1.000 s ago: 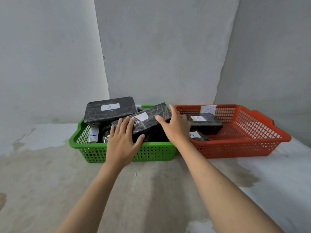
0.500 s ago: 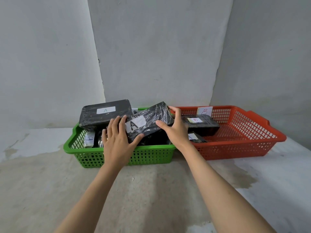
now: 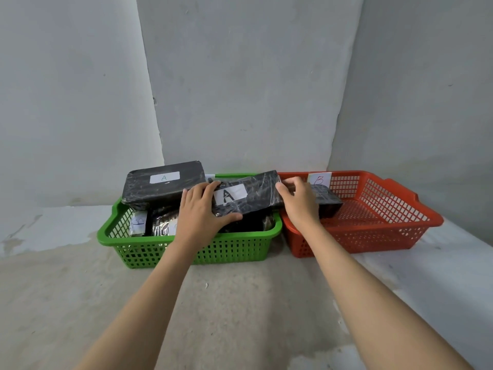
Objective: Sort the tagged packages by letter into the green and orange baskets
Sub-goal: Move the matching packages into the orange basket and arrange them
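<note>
**Both hands on an A package over the green basket**

Grey walls, stained concrete floor (image 3: 240, 303). My left hand (image 3: 198, 212) clamps the near-left end of a black wrapped package (image 3: 248, 194) tagged A, thumb under its front edge. My right hand (image 3: 300, 201) grips its right end. The package sits tilted above the green basket (image 3: 226, 249). Behind-left, another A package (image 3: 162, 185) rests on the pile. The orange basket (image 3: 373, 231), tagged B, stands just beside and holds a black package (image 3: 328, 202).
</note>
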